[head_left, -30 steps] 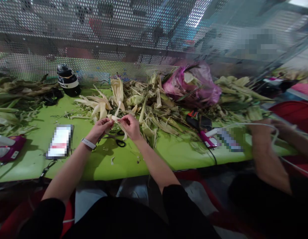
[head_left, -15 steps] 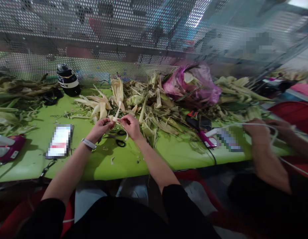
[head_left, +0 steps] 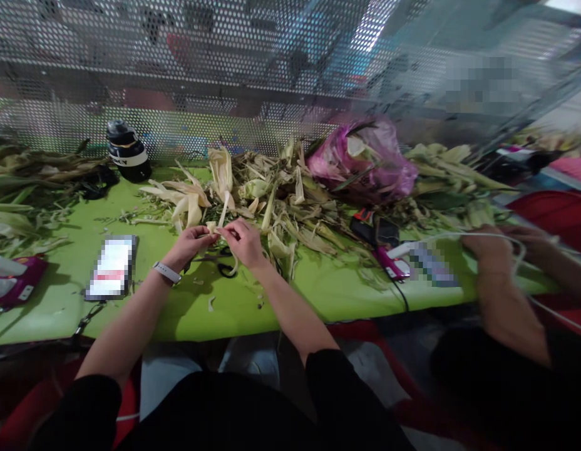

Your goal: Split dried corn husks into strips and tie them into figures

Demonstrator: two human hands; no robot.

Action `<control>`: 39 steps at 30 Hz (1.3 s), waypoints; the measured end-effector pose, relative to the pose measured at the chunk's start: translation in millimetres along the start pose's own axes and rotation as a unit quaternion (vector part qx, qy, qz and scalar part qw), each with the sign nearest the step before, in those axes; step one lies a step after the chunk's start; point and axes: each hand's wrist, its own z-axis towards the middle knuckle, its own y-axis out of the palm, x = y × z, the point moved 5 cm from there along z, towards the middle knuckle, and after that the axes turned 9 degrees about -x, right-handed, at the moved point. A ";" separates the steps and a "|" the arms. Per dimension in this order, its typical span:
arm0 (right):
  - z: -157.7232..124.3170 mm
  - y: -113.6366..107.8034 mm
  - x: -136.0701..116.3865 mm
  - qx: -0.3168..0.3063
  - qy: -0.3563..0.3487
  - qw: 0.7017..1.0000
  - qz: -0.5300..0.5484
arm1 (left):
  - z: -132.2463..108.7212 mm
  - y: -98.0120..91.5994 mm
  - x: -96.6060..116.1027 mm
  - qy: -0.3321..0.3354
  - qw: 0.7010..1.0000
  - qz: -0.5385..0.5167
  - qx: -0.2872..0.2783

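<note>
Both hands meet over the green table, fingers pinched on a pale corn husk strip (head_left: 211, 227). My left hand (head_left: 191, 244) is closed on its left part, with a white band on the wrist. My right hand (head_left: 245, 243) pinches the same piece from the right, and a thin end hangs below its fingers. Black-handled scissors (head_left: 226, 269) lie on the table under the hands, partly covered. Just behind, pale husks (head_left: 190, 203) and an upright folded husk (head_left: 220, 172) rest on the pile.
A phone (head_left: 112, 266) and a magenta power strip (head_left: 25, 282) are at the left. Behind stand a black bottle (head_left: 127, 153) and a pink plastic bag (head_left: 365, 166). At the right, another person's hands (head_left: 490, 244) are near a second phone (head_left: 434, 264).
My right hand has shifted slightly down and left, closer to my left hand. The hanging strip end has moved over the scissors' handle.
</note>
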 end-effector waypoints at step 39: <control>4.3 -4.6 -1.1 -0.035 0.012 0.996 0.087 | -7.7 9.3 3.9 0.007 0.999 0.030 0.028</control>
